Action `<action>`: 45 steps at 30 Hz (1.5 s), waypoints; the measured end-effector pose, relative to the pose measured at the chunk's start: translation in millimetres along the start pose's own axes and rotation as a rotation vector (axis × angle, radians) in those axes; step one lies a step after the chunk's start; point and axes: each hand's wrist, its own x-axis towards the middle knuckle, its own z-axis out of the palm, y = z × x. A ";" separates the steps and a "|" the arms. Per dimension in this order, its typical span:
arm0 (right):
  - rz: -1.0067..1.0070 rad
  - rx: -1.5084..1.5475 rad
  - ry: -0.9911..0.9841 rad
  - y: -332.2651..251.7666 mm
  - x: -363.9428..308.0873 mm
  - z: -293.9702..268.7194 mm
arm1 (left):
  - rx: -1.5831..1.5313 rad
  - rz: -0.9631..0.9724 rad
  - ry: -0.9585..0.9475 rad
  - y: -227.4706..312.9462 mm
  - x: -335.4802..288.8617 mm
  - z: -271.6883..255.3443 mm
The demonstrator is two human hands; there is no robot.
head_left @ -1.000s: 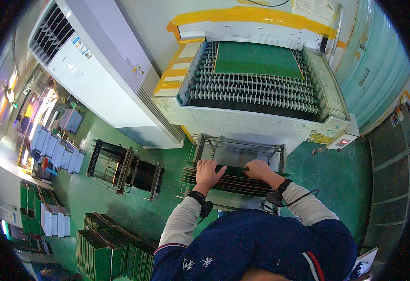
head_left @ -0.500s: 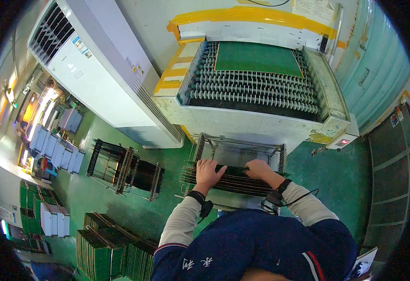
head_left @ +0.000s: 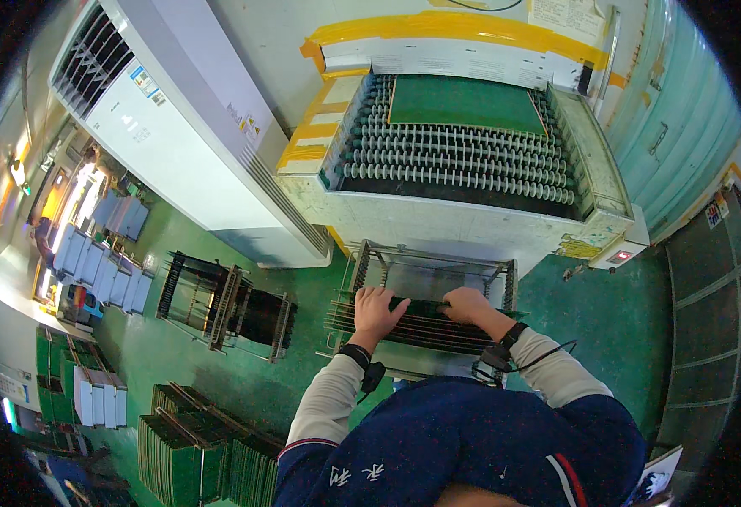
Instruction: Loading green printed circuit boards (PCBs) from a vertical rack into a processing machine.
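Observation:
A metal rack [head_left: 506,283] stands in front of me, holding several thin dark panels [head_left: 442,333] on edge, side by side. My left hand [head_left: 376,313] is closed over the top edges of the panels left of centre, its thumb toward the middle. Right of centre, my right hand [head_left: 468,306] is curled over the top edge of a panel, its fingertips partly hidden. Beyond the rack, a flat green panel [head_left: 467,103] lies on the rollers of a conveyor machine [head_left: 438,203].
A second rack [head_left: 218,308] with dark panels stands on the green floor to my left. Near lower left are stacks of green panels [head_left: 176,456]. A tall white air conditioner [head_left: 193,152] stands left of the machine; grey panelled doors [head_left: 704,338] are at right.
Both hands stay in place on the panels. The green panel on the rollers has shifted very slightly farther away. At the lower left edge, a person in blue has moved.

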 end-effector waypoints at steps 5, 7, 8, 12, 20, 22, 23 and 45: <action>-0.003 0.004 0.011 -0.3 -0.8 0.6 | -0.001 0.010 0.015 -0.8 -0.8 0.9; 0.002 0.005 0.018 0.6 -0.7 1.9 | -0.006 0.017 0.023 -0.5 -0.5 1.2; -0.004 0.000 0.022 1.8 -0.4 2.9 | -0.007 0.020 0.025 -0.1 0.2 1.2; -0.012 -0.009 0.023 4.2 -0.1 1.8 | -0.022 0.028 0.030 1.3 3.3 1.6; -0.071 0.004 0.079 5.3 7.0 7.0 | -0.034 -0.010 -0.022 -7.2 -3.1 -0.7; -0.089 0.015 0.098 9.3 11.7 5.5 | -0.039 -0.021 -0.016 -7.0 -2.7 -2.5; -0.101 0.032 0.120 12.7 12.1 4.7 | -0.036 -0.017 0.002 -5.2 -1.5 -3.2; -0.309 -0.104 0.294 31.7 14.6 5.6 | -0.038 0.118 -0.251 1.6 -12.8 -4.7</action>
